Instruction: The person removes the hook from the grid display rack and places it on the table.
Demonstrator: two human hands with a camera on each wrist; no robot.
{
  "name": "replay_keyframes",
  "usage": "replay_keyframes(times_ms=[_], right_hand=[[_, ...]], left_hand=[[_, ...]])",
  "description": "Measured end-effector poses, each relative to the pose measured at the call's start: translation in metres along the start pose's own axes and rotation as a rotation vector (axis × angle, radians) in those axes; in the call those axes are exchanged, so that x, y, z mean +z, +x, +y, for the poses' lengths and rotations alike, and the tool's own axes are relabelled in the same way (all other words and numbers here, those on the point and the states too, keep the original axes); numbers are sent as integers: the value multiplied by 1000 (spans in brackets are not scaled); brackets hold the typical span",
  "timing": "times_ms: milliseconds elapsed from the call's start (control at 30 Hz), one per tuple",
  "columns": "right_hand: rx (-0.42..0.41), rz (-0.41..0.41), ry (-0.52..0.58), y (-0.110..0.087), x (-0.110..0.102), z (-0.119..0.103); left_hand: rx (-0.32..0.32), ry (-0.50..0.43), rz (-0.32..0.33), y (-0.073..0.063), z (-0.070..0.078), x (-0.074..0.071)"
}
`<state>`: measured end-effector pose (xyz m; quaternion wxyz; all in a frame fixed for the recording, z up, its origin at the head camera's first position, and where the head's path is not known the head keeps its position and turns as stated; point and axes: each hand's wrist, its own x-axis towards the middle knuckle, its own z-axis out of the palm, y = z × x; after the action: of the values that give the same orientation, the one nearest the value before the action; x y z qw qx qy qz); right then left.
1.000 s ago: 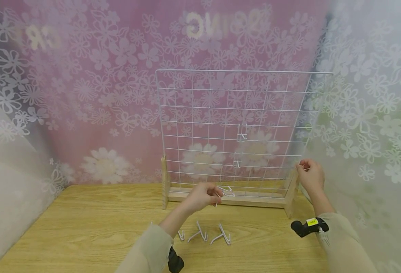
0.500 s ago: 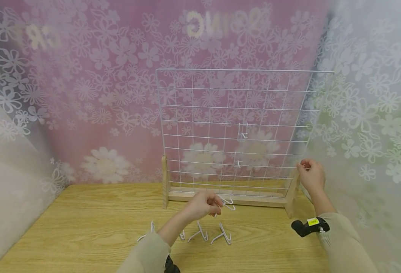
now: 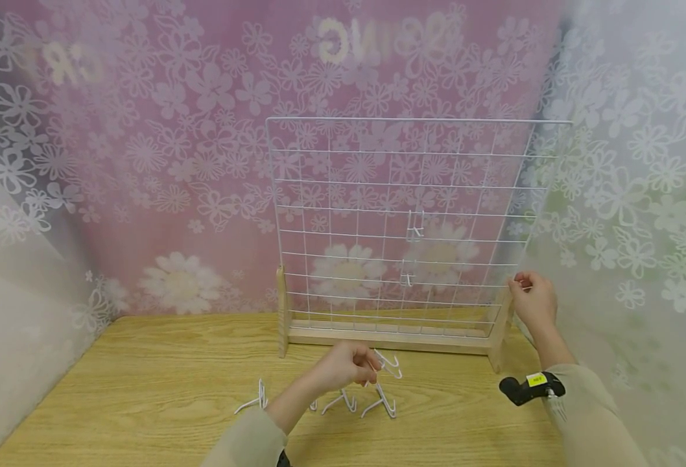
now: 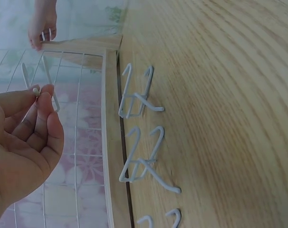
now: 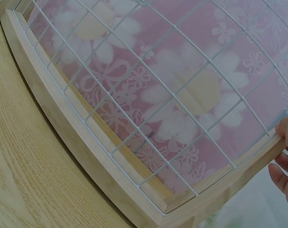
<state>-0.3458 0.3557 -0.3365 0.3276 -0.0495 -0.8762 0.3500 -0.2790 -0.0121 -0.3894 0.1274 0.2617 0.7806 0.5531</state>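
Note:
My left hand (image 3: 345,370) pinches a white wire hook (image 3: 391,366) between thumb and fingertips, low in front of the grid stand. In the left wrist view the hook's two bent prongs (image 4: 47,71) point up past the fingertips. My right hand (image 3: 534,301) grips the top of the stand's right wooden upright (image 3: 502,327), thumb at its edge in the right wrist view. The white wire grid (image 3: 419,120) stands upright in its wooden base (image 3: 378,338). Two similar hooks hang on it, an upper one (image 3: 415,231) and a lower one (image 3: 407,279).
Several white hooks lie in a row on the wood-grain table (image 3: 144,389), among them a right one (image 3: 386,403) and a left one (image 3: 261,392); my left forearm partly covers the row. A pink flowered curtain (image 3: 203,162) hangs behind the stand.
My left hand has moved down and nearer with the hook, away from the grid's bottom and over the row of hooks. My right hand stays on the upright.

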Motion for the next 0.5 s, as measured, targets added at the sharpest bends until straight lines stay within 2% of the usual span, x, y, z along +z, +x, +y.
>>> replay_keyframes(times_ms=[300,500], right_hand=[[-1,5,5,0,0,-1],[-8,2,0,1,0,1]], left_hand=[[-27,11,-48,-10,-3,2],[-14,28,-58,-17,-6,4]])
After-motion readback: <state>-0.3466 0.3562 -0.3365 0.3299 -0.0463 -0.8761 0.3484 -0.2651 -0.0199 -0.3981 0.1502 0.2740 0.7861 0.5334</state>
